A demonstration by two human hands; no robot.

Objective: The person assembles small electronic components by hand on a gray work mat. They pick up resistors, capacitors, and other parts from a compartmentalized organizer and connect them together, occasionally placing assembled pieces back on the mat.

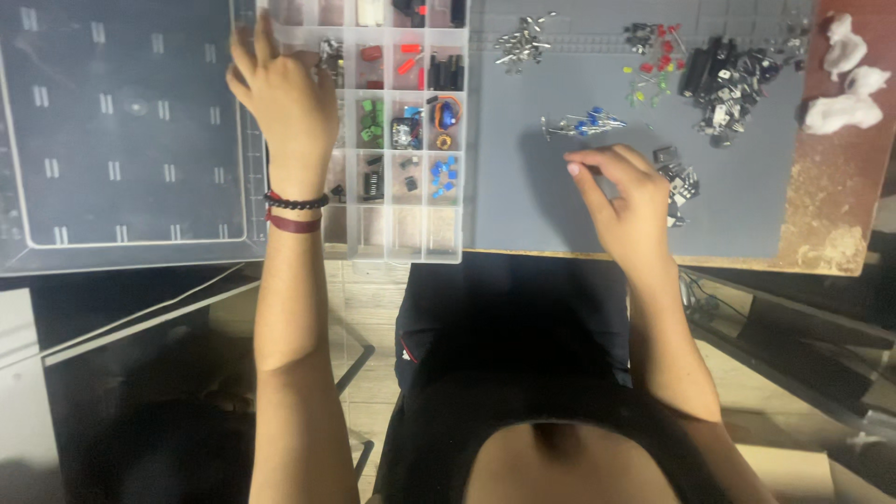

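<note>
A clear plastic compartment box [401, 238] lies on the desk, holding small electronic parts in green, blue, red and black. My left hand [280, 98] rests over the box's left side, fingers spread toward its open lid [121, 140]. My right hand [625, 196] hovers over the grey mat [532, 205], thumb and fingers pinched together; whether a tiny part sits between them cannot be told. Blue components [586, 121] lie just beyond its fingertips. Small black parts [679, 182] sit right beside that hand.
Piles of loose parts dot the mat: metal pieces [521, 45], red and yellow LEDs [656, 65], black components [733, 84]. White crumpled tissue [845, 93] lies on the brown desk corner at right. My lap and the floor are below the desk edge.
</note>
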